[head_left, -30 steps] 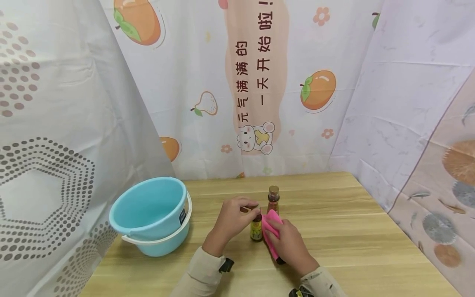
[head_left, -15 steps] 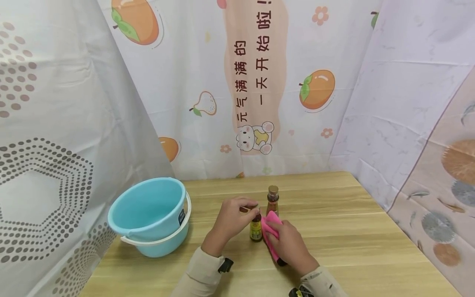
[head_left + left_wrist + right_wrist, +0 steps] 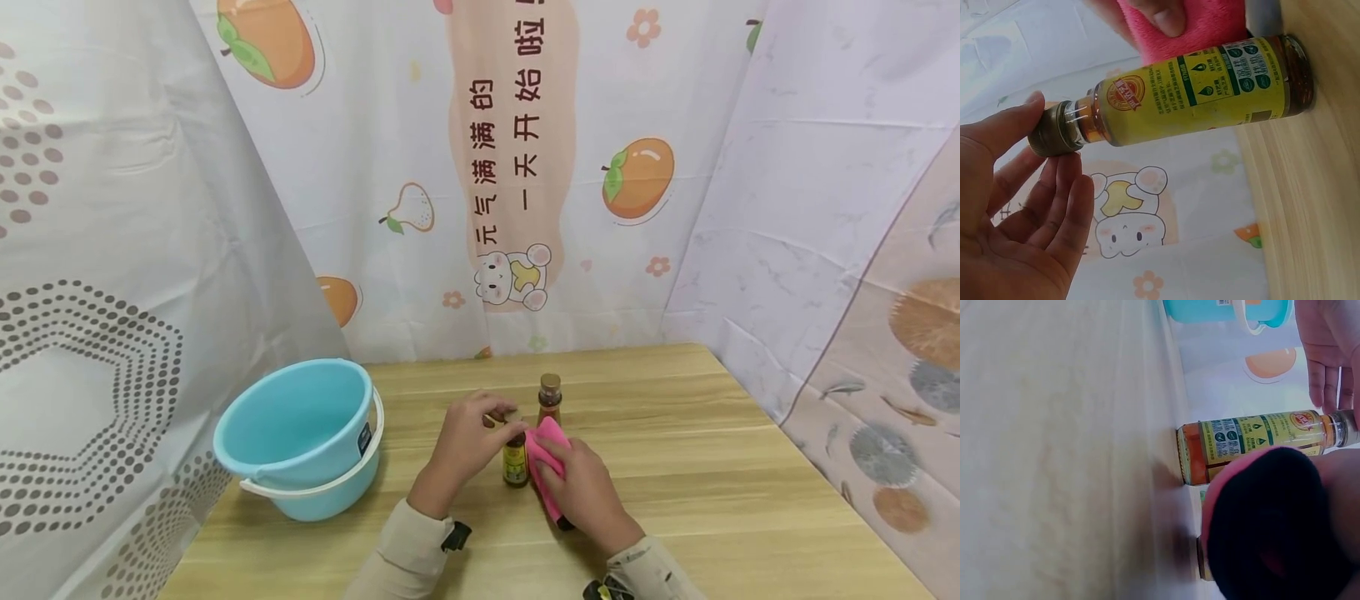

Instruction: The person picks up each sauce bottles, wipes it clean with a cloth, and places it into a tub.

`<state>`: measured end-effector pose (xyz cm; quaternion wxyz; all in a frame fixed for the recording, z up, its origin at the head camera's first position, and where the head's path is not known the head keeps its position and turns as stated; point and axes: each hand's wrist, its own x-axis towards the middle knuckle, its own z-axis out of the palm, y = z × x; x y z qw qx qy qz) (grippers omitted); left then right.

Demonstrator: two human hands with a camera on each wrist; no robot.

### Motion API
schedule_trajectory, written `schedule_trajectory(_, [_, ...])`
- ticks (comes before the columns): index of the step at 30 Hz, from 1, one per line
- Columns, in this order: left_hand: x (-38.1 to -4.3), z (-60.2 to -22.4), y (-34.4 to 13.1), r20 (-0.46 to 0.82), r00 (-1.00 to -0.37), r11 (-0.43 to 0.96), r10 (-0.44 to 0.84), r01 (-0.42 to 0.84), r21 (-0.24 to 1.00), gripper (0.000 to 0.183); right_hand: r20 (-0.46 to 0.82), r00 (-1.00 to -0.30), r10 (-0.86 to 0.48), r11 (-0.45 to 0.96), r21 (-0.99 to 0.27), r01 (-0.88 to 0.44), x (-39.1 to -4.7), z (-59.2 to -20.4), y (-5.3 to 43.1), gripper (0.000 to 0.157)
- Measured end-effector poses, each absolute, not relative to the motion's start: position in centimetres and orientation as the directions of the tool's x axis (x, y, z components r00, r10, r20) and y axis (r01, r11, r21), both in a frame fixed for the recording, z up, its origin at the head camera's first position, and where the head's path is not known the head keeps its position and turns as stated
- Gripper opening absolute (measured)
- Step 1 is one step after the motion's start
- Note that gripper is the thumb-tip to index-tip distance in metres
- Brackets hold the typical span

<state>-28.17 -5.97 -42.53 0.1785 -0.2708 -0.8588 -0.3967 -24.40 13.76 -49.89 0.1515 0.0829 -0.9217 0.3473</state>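
From afar, I see the left grip [image 3: 467,429] pinching the ridged cap [image 3: 1054,131] of a slim, yellow-labelled glass bottle [image 3: 1191,94], upright on the wood-grained surface [image 3: 712,467] right of a smooth, round bucket [image 3: 322,465], while the right grip [image 3: 592,490] holds fuzzy pink cloth [image 3: 553,432] near a second bottle [image 3: 550,397].

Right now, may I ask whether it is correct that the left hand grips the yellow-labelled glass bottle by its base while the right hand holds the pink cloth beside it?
Not quite: the left wrist view shows the left hand pinching the yellow-labelled glass bottle by its cap, not its base. The rest is right.
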Motion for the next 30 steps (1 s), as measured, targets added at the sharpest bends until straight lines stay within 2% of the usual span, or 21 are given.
schedule_trajectory(12, [-28.31, -42.41, -6.38, 0.522, -0.797, 0.549, 0.304, 0.594, 0.588, 0.023, 0.597, -0.801, -0.043, 0.657, -0.587, -0.473, -24.54, -49.63, 13.54, 0.042])
schedule_trajectory(16, [-28.19, -42.28, -6.47, 0.518, -0.8, 0.55, 0.304, 0.591, 0.59, 0.021, 0.638, -0.769, -0.043, 0.646, -0.569, -0.508, -24.62, -49.73, 13.48, 0.043])
schedule_trajectory(22, [-28.23, -42.03, -6.68, 0.524, -0.79, 0.552, 0.318, 0.604, 0.575, 0.02, 0.625, -0.779, -0.047, 0.641, -0.579, -0.503, -24.76, -49.72, 13.26, 0.042])
schedule_trajectory(30, [-28.0, -42.35, -6.49, 0.49, -0.805, 0.55, 0.333, 0.589, 0.592, 0.023, 0.53, -0.848, -0.031, 0.655, -0.629, -0.418, -24.4, -49.86, 13.41, 0.041])
